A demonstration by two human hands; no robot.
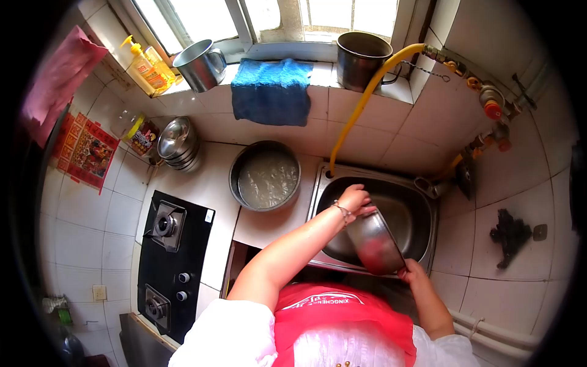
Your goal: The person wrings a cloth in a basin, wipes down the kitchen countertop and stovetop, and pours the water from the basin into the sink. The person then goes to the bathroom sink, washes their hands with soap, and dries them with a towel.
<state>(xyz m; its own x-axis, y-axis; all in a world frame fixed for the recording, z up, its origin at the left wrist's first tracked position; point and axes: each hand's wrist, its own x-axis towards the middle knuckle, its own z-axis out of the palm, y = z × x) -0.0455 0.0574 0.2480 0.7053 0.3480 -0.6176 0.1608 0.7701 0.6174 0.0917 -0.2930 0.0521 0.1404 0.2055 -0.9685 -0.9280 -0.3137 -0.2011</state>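
Observation:
A metal basin (374,241) is tilted on its side over the front of the steel sink (416,223), its outer wall showing and its inside turned away from view. My left hand (356,200) grips its upper rim, with a bracelet at the wrist. Lower down, near the sink's front right edge, my right hand (413,271) holds the opposite rim. Left of the sink, a round pot (234,177) with cloudy liquid in it stands on the counter.
A black gas stove (177,244) is at the left, with stacked metal bowls (177,140) behind it. On the windowsill are metal mugs (202,67), a blue cloth (272,92) and pump bottles (147,67). A yellow hose (361,104) runs down to the sink's back corner.

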